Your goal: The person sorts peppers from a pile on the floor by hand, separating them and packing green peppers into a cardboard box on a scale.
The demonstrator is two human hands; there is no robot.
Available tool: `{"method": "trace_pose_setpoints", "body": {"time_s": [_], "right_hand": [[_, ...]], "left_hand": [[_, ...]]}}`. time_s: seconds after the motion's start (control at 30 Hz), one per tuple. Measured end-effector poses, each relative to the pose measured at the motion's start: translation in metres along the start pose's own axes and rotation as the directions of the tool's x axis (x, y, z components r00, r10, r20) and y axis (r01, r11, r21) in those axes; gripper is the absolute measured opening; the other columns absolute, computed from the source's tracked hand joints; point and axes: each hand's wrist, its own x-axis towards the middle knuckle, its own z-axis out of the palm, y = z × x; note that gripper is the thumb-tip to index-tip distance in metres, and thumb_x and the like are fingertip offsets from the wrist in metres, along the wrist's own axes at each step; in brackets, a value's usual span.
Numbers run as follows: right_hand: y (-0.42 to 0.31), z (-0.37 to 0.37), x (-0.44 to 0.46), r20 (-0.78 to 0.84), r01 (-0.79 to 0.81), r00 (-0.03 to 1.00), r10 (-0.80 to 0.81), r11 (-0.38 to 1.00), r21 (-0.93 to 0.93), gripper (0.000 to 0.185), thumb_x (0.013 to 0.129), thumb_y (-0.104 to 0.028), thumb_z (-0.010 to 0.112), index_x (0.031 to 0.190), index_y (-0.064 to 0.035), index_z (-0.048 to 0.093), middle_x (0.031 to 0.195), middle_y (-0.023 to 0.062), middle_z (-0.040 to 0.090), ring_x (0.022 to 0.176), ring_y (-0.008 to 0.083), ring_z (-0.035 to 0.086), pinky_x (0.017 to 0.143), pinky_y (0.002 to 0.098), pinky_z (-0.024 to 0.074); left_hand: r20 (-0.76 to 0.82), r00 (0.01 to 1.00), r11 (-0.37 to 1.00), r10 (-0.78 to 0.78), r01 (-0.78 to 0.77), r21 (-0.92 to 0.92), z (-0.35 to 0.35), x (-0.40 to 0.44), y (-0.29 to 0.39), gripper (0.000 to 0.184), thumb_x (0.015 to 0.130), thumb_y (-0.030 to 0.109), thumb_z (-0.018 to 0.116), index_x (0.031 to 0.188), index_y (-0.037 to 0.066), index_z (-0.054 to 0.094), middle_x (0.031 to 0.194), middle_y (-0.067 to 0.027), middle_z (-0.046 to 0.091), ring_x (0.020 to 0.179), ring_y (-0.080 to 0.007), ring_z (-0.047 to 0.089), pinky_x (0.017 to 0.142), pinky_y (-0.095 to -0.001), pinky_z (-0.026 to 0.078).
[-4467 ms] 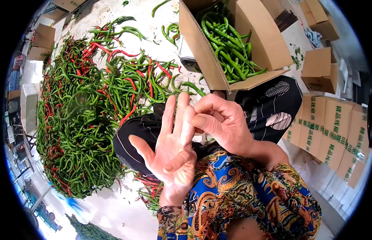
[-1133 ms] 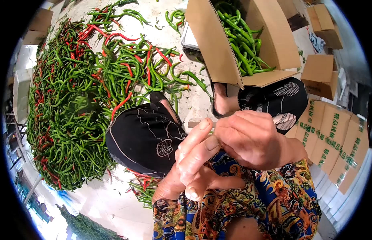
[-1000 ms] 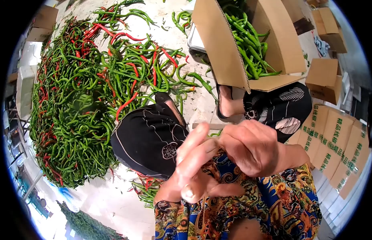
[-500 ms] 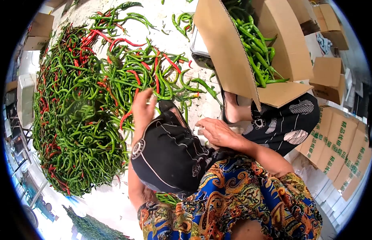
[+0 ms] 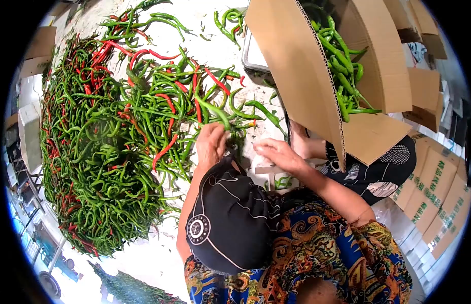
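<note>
Here's the left hand (image 5: 211, 144), low over the floor (image 5: 159, 253) at the edge of the pepper pile (image 5: 98, 167) nearest the box, its fingers curled in, and there's a pale green pepper (image 5: 214, 111) with its lower end right at the fingertips; whether they're pinching it, I can't tell, as the thumb side is turned away and the pepper blurs. The pepper's other end lies over the loose green and red ones along that edge. Across from it, the right hand (image 5: 278, 153) hangs palm down with its fingers loosely out, side by side, nothing visible in them, though the underside of the palm is hidden. Below it, a few green peppers (image 5: 282, 182) peek out, partly covered by the forearm and the black trousers (image 5: 230, 218). Up beyond the right hand stands the cardboard box (image 5: 296, 66), tilted in view, its top cut off; green peppers (image 5: 342, 71) lie inside, the deeper ones lost in shadow. One low corner of its flap overhangs the trousers, and its near side masks part of a foot (image 5: 300, 142) and a white tub (image 5: 256, 53). Printed cartons (image 5: 433, 197) fade into the dark rim, and a second green heap (image 5: 131, 283) is cut off at the bottom.
</note>
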Motion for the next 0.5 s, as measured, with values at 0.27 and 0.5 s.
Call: {"method": "trace_pose_setpoints", "body": {"time_s": [0.27, 0.5], "right_hand": [[0.013, -0.01, 0.016, -0.13, 0.084, 0.991, -0.041, 0.935, 0.345, 0.024, 0.102, -0.025, 0.047, 0.109, -0.0043, 0.056, 0.111, 0.0109, 0.06, 0.1, 0.0185, 0.061, 0.089, 0.0327, 0.0465], [0.038, -0.016, 0.024, -0.14, 0.017, 0.989, 0.049, 0.901, 0.434, 0.037, 0.097, -0.034, 0.056, 0.113, -0.0014, 0.051, 0.105, 0.0083, 0.06, 0.099, 0.0164, 0.059, 0.085, 0.0292, 0.0472]], "left_hand": [[0.557, 0.828, 0.928, 0.065, 0.154, -0.339, 0.002, 0.027, 0.029, 0.022, 0.081, 0.013, 0.068, 0.101, 0.003, 0.068, 0.094, -0.0147, 0.067, 0.088, -0.0333, 0.064, 0.077, -0.0401, 0.051], [0.641, 0.766, 0.854, 0.052, 0.298, -0.425, 0.094, 0.036, 0.018, 0.02, 0.09, 0.01, 0.06, 0.108, 0.003, 0.066, 0.089, -0.0096, 0.067, 0.077, -0.0152, 0.062, 0.071, -0.0285, 0.05]]}}
